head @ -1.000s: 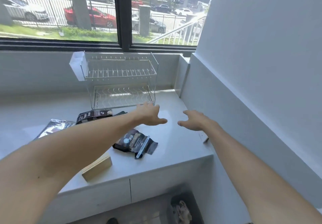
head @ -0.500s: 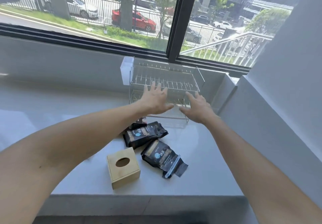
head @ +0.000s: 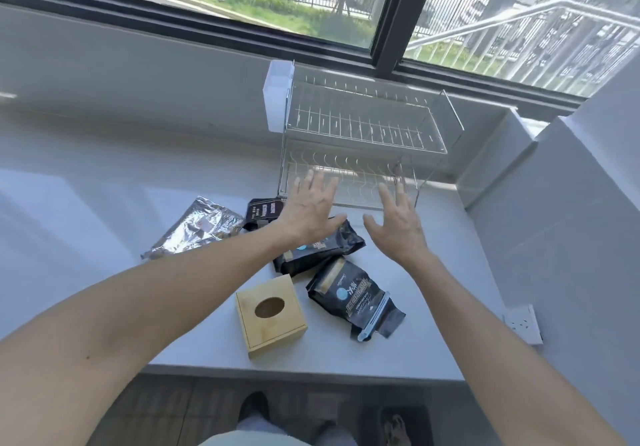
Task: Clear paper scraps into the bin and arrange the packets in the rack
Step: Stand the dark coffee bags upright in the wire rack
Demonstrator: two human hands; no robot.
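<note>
A two-tier wire rack stands empty at the back of the white counter under the window. In front of it lie several packets: a silver foil one, a small black one, a black one partly under my left hand, and a black one with a blue clip. My left hand and my right hand hover side by side, fingers spread, over the packets just before the rack's lower tier. Neither hand holds anything.
A wooden tissue box sits near the counter's front edge. A wall with a socket closes the right side. A dark bin shows on the floor below, beside my feet.
The view has tilted down and closer. Both hands have drawn back from the rack's upper tier to just above the packets, still empty and spread.
</note>
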